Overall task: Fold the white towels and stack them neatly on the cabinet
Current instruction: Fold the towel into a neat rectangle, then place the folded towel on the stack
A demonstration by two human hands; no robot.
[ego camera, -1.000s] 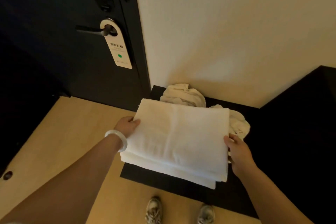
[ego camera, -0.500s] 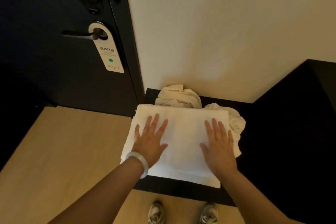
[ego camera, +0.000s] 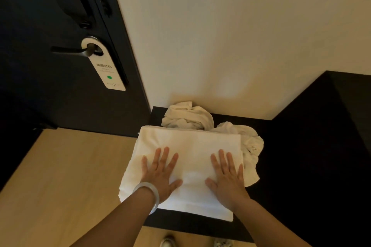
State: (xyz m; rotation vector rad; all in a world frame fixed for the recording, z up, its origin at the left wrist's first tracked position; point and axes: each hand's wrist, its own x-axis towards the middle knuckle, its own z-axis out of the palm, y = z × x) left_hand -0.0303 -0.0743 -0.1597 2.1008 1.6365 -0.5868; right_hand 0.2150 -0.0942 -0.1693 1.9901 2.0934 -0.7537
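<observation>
We press our left hand (ego camera: 158, 174) and right hand (ego camera: 226, 178), fingers spread flat, on the folded white towel (ego camera: 190, 146) at the front edge of the black cabinet (ego camera: 190, 224).

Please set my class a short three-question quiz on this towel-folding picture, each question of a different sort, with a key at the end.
1. True or false: the left hand and the right hand both lie flat, fingers straight, on the folded white towel stack.
2. Where do the crumpled white towels lie? A: on the dark cabinet, behind and to the right of the folded stack. B: on the wooden floor. C: over the door handle.
3. Fill the gap: the pale bangle sits on the ____ wrist.

Key: 1 true; 2 A; 3 left.
</observation>
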